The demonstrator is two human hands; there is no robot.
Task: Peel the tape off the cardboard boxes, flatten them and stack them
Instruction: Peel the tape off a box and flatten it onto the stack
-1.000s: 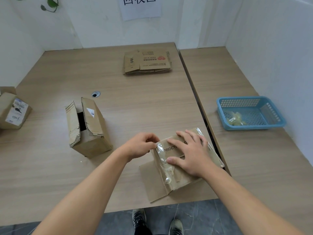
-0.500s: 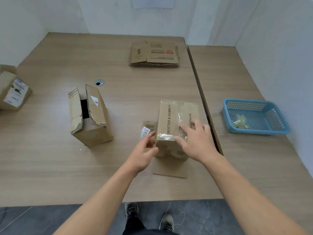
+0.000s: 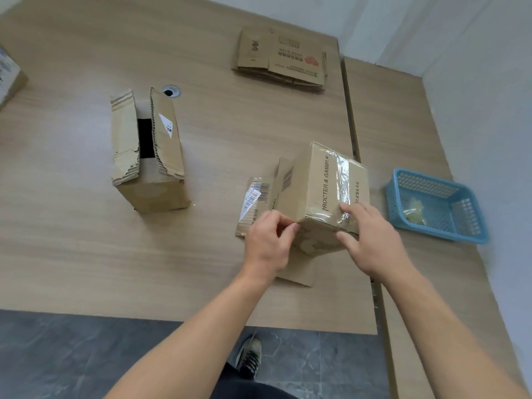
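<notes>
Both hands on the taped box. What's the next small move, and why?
Probably pinch up the tape end at the box's near corner with the left hand and peel, right hand steadying: tape still crosses the top, so it can't flatten.

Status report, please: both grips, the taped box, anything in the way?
Left grip pinches taped box at near corner. Right grip holds its near edge at the tape. Tape not yet peeled. Open box, blue basket: apart, not blocking.
</notes>
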